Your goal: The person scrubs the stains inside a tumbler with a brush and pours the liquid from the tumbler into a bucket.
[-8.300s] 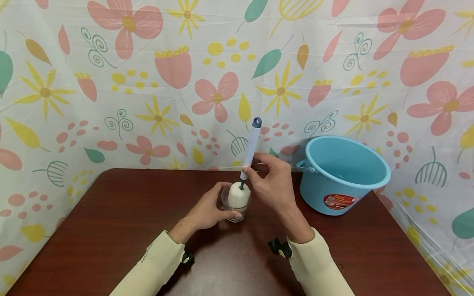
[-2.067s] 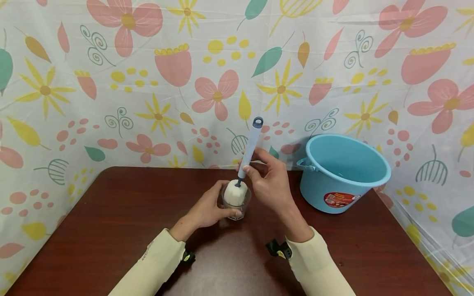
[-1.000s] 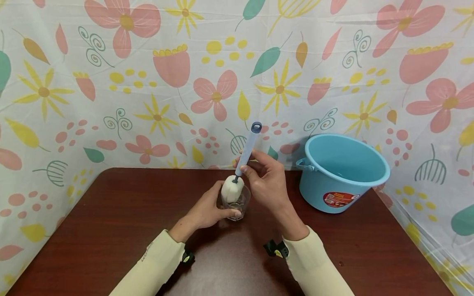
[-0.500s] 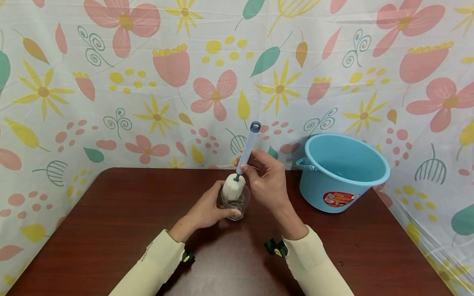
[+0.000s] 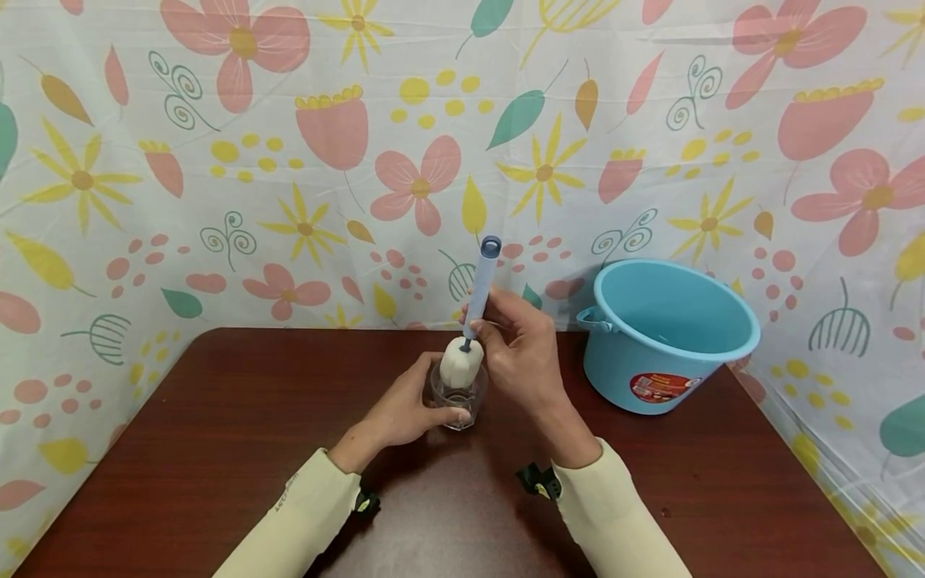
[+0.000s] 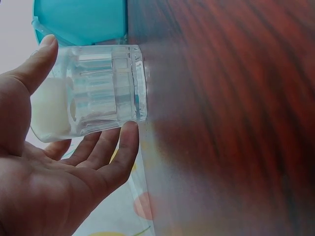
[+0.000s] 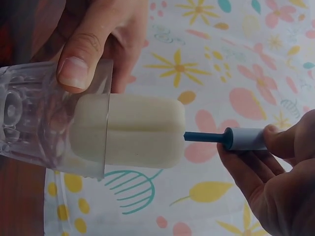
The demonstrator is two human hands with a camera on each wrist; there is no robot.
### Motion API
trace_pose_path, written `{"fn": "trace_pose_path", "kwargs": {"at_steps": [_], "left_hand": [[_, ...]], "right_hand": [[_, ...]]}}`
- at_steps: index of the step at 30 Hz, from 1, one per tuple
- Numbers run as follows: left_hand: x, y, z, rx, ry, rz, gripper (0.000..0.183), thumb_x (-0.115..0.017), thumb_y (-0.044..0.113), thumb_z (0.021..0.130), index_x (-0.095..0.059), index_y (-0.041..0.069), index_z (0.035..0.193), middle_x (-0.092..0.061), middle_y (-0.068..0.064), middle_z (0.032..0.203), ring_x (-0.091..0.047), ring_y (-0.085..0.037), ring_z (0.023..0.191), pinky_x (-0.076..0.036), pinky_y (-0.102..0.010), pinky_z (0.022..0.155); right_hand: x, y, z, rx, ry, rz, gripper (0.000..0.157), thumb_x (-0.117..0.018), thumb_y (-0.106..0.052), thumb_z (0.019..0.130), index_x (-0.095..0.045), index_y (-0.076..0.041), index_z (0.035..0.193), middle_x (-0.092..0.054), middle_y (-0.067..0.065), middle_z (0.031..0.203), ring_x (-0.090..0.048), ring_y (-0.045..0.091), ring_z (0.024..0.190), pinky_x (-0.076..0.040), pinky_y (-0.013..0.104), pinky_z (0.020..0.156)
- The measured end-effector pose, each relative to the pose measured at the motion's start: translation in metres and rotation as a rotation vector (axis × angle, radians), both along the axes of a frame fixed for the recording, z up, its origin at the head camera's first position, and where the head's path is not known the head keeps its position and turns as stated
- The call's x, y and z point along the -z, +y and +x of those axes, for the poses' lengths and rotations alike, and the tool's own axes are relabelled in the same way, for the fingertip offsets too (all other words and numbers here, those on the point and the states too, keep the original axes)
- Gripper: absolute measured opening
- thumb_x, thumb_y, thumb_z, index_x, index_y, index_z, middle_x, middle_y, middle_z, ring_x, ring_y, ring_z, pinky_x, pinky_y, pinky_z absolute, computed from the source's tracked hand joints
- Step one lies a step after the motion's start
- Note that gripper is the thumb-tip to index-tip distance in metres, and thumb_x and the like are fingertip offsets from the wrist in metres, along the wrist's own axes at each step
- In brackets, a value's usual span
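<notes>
A clear cup (image 5: 458, 411) with faceted sides stands upright on the table. My left hand (image 5: 406, 408) holds it, the thumb on the near side and the fingers round the far side. In the left wrist view, the cup's base (image 6: 140, 83) meets the table. My right hand (image 5: 527, 347) pinches the pale blue handle (image 5: 482, 285) of a sponge cup brush. Its white sponge head (image 7: 145, 130) sits partly inside the cup's mouth, with its upper part above the rim. A dark teal stem (image 7: 204, 137) joins head and handle. The brush leans slightly right at the top.
A light blue bucket (image 5: 636, 377) with a red label stands at the back right of the dark brown table (image 5: 253, 449). Behind the table hangs a flower-patterned curtain (image 5: 325, 241). Small droplets (image 5: 666, 512) lie on the table at the right.
The sponge head sat deeper in the cup earlier. It rose and tipped left about a second ago, and now stands straighter, shifted slightly right. The left hand and cup have hardly moved.
</notes>
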State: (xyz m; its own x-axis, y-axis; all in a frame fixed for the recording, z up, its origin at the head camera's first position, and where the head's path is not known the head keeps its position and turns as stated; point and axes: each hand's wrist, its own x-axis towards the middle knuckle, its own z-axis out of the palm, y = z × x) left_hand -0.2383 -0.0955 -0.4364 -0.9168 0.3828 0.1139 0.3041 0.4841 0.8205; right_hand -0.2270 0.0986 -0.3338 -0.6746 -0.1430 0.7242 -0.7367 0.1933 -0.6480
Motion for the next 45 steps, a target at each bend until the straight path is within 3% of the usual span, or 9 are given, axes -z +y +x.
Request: {"fn": "trace_pose_path", "kwargs": {"at_steps": [10,19,34,45], "left_hand": [[-0.0005,0.0004,0.0002,0.014,0.002,0.008,0.088,-0.086,0.048,0.077,-0.038,0.022,0.147,-0.054,0.005,0.138,-0.057,-0.017,0.121,-0.049,-0.038,0.095],[-0.0001,0.0001,0.0009,0.014,0.007,0.017,0.085,-0.086,0.046,0.078,-0.039,0.023,0.145,-0.054,0.006,0.137,-0.056,-0.014,0.123,-0.046,-0.039,0.102],[-0.0005,0.0003,0.0011,0.021,0.013,0.02,0.083,-0.086,0.045,0.079,-0.039,0.023,0.144,-0.053,0.005,0.137,-0.057,-0.019,0.119,-0.05,-0.035,0.091],[0.0004,0.0002,0.0004,0.011,0.008,0.013,0.084,-0.086,0.046,0.078,-0.039,0.024,0.144,-0.053,0.006,0.136,-0.056,-0.018,0.119,-0.047,-0.037,0.094]], "right_hand": [[-0.0012,0.0025,-0.0015,0.017,0.009,0.009,0.047,-0.068,0.008,0.091,-0.067,-0.015,0.132,-0.072,0.008,0.115,-0.075,0.028,0.098,-0.059,0.029,0.086],[-0.0036,0.0031,-0.0007,0.043,0.001,0.042,0.045,-0.069,0.007,0.09,-0.069,-0.015,0.13,-0.072,0.007,0.117,-0.075,0.023,0.1,-0.059,0.028,0.085],[-0.0071,0.0047,0.0014,0.091,-0.033,0.108,0.049,-0.072,0.004,0.09,-0.067,-0.02,0.133,-0.072,0.004,0.121,-0.074,0.015,0.103,-0.06,0.03,0.082],[-0.0094,0.0043,0.0032,0.111,-0.045,0.127,0.052,-0.071,0.003,0.091,-0.065,-0.022,0.136,-0.071,0.002,0.124,-0.074,0.016,0.101,-0.06,0.032,0.081]]}}
